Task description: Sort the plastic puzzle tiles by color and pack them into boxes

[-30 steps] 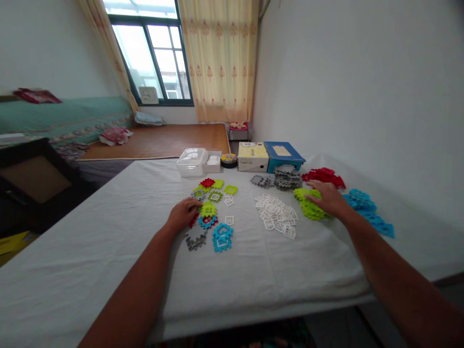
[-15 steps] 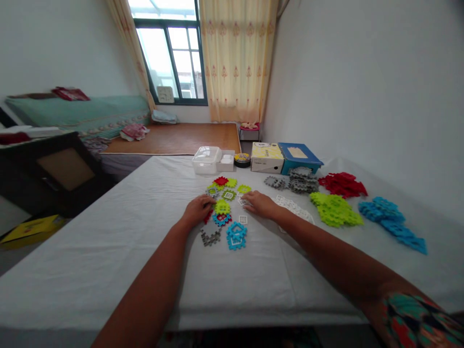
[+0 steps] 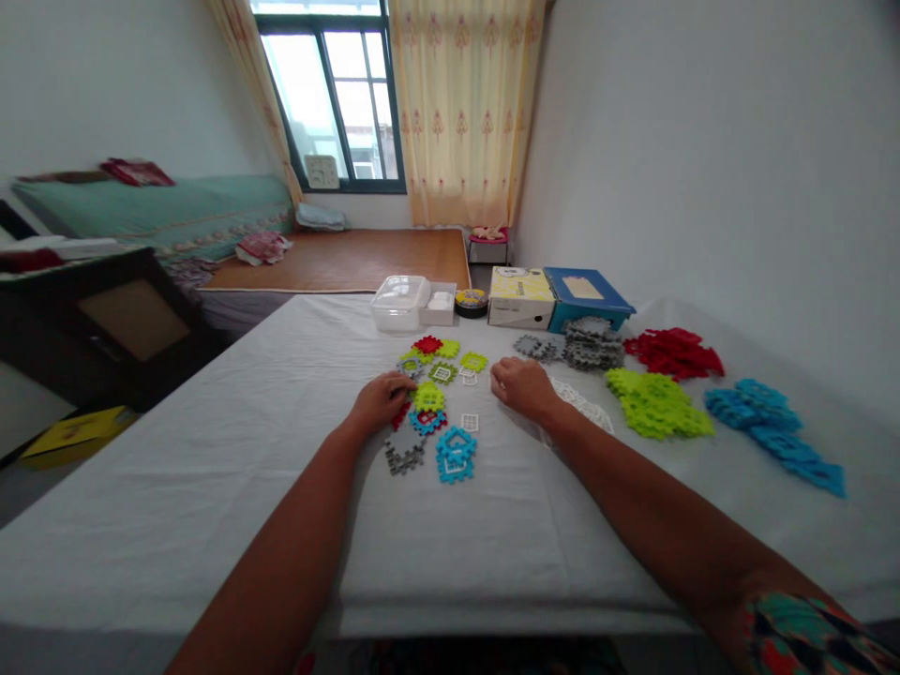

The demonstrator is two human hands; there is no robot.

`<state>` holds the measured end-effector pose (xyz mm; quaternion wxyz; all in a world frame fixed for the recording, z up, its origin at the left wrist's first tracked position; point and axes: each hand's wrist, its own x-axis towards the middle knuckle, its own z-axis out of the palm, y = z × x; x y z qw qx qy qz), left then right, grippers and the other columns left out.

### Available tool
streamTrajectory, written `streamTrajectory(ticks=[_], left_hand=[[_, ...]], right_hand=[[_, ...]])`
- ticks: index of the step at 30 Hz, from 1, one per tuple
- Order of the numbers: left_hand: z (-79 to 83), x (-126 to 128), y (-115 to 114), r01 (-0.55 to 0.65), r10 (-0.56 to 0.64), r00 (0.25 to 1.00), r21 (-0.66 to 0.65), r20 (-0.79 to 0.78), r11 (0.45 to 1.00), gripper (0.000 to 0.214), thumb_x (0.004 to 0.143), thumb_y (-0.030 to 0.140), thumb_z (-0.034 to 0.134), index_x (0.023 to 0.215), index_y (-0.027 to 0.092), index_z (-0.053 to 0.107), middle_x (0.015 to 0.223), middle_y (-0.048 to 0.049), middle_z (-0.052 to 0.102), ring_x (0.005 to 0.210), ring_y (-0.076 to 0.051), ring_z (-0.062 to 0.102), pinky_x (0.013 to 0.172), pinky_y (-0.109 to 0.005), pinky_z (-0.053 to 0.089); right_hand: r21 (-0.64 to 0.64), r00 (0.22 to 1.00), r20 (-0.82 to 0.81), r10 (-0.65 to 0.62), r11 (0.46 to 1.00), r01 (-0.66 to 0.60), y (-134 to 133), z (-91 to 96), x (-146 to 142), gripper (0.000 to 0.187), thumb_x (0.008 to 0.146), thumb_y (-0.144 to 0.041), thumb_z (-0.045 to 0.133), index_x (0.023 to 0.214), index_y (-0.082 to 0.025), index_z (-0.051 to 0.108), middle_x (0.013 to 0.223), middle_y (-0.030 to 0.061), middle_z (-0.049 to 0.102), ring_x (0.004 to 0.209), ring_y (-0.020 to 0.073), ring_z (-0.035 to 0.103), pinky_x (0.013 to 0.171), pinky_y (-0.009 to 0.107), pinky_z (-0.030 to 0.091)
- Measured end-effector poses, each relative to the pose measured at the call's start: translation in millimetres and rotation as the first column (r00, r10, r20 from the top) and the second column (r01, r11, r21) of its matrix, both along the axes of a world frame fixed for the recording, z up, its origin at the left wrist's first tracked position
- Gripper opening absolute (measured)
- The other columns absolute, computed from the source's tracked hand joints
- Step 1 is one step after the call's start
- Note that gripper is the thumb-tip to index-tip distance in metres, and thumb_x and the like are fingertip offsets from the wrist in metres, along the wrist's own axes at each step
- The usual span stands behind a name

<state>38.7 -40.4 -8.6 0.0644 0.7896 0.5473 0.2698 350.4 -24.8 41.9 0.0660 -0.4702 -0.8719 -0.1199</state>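
Note:
On the white-covered table, my left hand rests with bent fingers drawn together, beside a red notched piece and a lime notched piece. Whatever it may hold is hidden. My right hand is curled closed, just left of a spread of white pieces; its fingertips are turned away from view. Between the hands lie an olive piece with a white window insert, loose white window inserts, a blue and red piece, grey pieces and blue pieces.
At right lie heaps of grey, red, lime and blue pieces. Along the far edge stand a clear plastic box, a round tin, a yellow box and a blue box.
My right hand has moved right, away from the white inserts near the middle, and its fingers have curled in. My left hand stays by the red and lime pieces. The view has shifted slightly.

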Motion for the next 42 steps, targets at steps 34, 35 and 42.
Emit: streamTrajectory(ticks=[34, 35, 42], left_hand=[[7.6, 3, -4, -0.022, 0.023, 1.000, -0.028, 0.011, 0.999, 0.030, 0.077, 0.018, 0.047, 0.092, 0.023, 0.073, 0.100, -0.0018, 0.070, 0.094, -0.017, 0.065, 0.090, -0.031, 0.050], [7.6, 2, -4, -0.019, 0.019, 1.000, -0.029, 0.006, 0.999, 0.031, 0.078, 0.019, 0.047, 0.092, 0.023, 0.073, 0.101, -0.0020, 0.070, 0.094, -0.017, 0.065, 0.091, -0.031, 0.050], [4.4, 1, -2, -0.018, 0.018, 1.000, -0.025, 0.007, 1.000, 0.031, 0.078, 0.020, 0.046, 0.093, 0.024, 0.073, 0.101, -0.0012, 0.070, 0.095, -0.016, 0.065, 0.092, -0.030, 0.050]], right_hand=[[-0.367, 0.733, -0.458, 0.503, 0.644, -0.671, -13, -3.3, 3, 0.027, 0.083, -0.019, 0.063, 0.109, -0.015, 0.063, 0.113, 0.0112, 0.062, 0.106, 0.0197, 0.055, 0.096, 0.034, 0.043], [-0.388, 0.733, -0.462, 0.499, 0.630, -0.673, -13, -1.7, 4, 0.027, 0.082, -0.020, 0.065, 0.108, -0.015, 0.064, 0.113, 0.0110, 0.063, 0.105, 0.0195, 0.056, 0.095, 0.033, 0.043], [-0.478, 0.854, -0.435, 0.285, 0.730, -0.488, -15, -0.2, 5, 0.022, 0.076, -0.020, 0.070, 0.097, -0.018, 0.065, 0.092, 0.0036, 0.067, 0.081, 0.0154, 0.061, 0.072, 0.025, 0.046]])
